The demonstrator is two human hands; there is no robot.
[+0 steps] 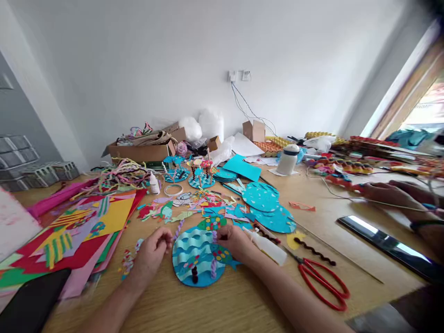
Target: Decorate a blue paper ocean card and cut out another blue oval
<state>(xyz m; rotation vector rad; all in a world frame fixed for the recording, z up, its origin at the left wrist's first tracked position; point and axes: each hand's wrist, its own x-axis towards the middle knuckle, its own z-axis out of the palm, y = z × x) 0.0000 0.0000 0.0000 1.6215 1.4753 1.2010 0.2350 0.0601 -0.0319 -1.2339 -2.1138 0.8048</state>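
Observation:
A round blue board (180,266) with wavy light-blue paper strips lies on the table between my hands. Twisted stems in purple and dark brown stand on it, with dotted paper fish beside them. My right hand (233,239) is at the board's upper right edge, its fingers pinched at a purple twisted stem (214,237); the fingertips partly cover it. My left hand (157,245) rests left of the board, fingers curled, near another purple stem (178,230). What its fingers hold, if anything, is hidden.
Red scissors (324,282), a white glue bottle (268,247) and a thin stick lie right. Coloured paper (118,215) and a black phone (33,300) are left. Paper scraps and finished boards (202,182) stand behind. Another person's hands (398,199) are at far right, near a dark phone (381,243).

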